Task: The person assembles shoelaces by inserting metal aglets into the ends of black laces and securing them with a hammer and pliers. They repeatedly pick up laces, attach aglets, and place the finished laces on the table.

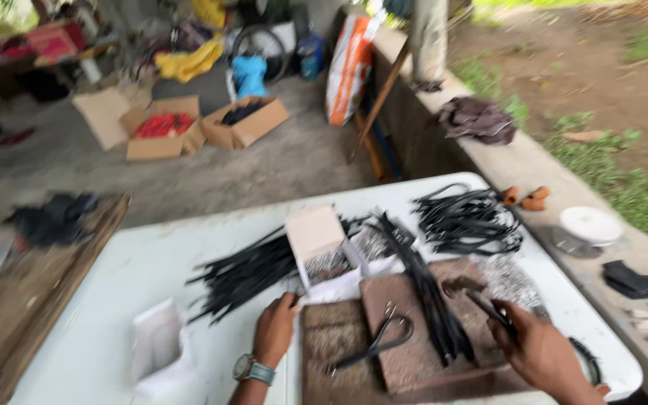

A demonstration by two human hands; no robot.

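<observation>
We work at a white counter (136, 270) under a shelter, with a reddish-brown slab (414, 330) lying in front of us. Our left hand (275, 330), with a watch at the wrist, reaches to the edge of a small open cardboard box (324, 255) that holds small silvery pieces; the fingertips pinch together at the box's near corner, but blur hides whether they have hold of anything. Our right hand (541, 352) rests at the slab's right side, its fingers closed around a dark slender tool (489, 309) whose tip points toward the slab.

A bundle of black strips (429, 292) lies across the slab, and one strip bent into a loop (376, 343) sits on the slab's near left part, between the hands. We judge the work to be in its early or middle stretch: only that one loop looks shaped here, while a large heap of straight black strips (241, 274) waits left of the box. A pile of looped black pieces (466, 221) lies at the far right of the counter, which may be finished ones, though we cannot tell. A second patch of silvery pieces (508, 279) lies right of the slab.
</observation>
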